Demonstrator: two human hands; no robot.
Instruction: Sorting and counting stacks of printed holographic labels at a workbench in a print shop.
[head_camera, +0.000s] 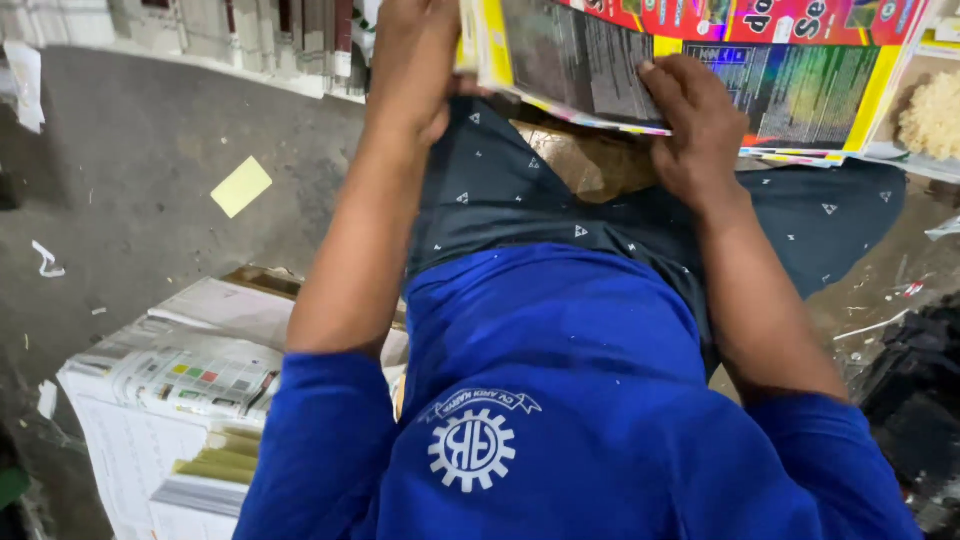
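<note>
Grips (690, 125) above littered grey floor (130, 170)

The bare grey concrete floor (130, 170) carries everything here. Well down and to the left of where the hands grip the printed sheets, a thick stack of white printed paper sheets (170, 400) stands on it, the top sheet bearing small coloured squares. A flat brown cardboard piece (262, 280) shows at the stack's far edge, just beside it. Farther left of the grip, a small pale yellow paper rectangle (241, 186) lies flat and alone on the concrete. Torn white paper scraps (46, 260) are scattered near the left edge. Right of and below the grip, crumpled black plastic sheeting (915, 400) lies on the floor.
</note>
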